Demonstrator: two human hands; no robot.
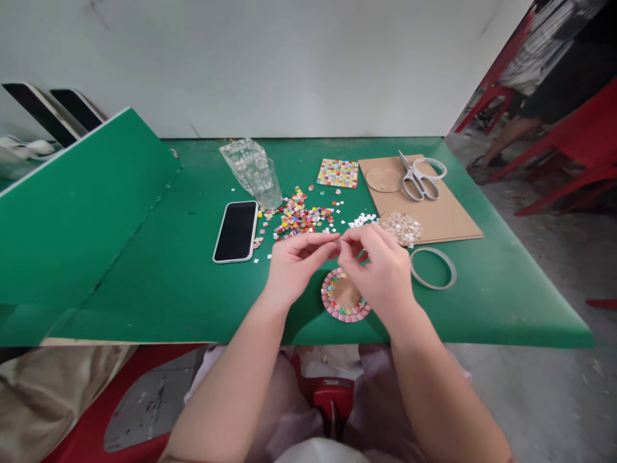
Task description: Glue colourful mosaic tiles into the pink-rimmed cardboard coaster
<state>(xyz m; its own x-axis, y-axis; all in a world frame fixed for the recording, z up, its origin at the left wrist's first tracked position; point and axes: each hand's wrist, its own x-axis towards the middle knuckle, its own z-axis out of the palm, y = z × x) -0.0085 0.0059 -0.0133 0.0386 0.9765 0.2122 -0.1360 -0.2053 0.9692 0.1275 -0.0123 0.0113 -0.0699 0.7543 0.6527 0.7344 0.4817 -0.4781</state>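
Observation:
My left hand [299, 260] and my right hand [376, 262] meet fingertip to fingertip above the table. Both pinch at one tiny greyish piece [338, 244], too small to name. Just below them lies a round coaster [330, 307] with pink tiles around its rim and a ring of small colourful pieces inside; its middle is bare brown, and my right hand covers part of it. Beyond my fingers spreads a pile of loose multicoloured mosaic tiles [299, 215]. White tiles [362, 220] lie to the right of that pile, near a heap of clear, glittery pieces [401, 228].
A phone [236, 232] lies left of the tiles. Behind it stand a clear cup [268, 186] and a plastic sheet. A square tile mosaic [338, 173] sits farther back. Scissors [418, 180] rest on brown cardboard [448, 215], with a tape roll [453, 273] in front. A green divider [81, 212] rises left.

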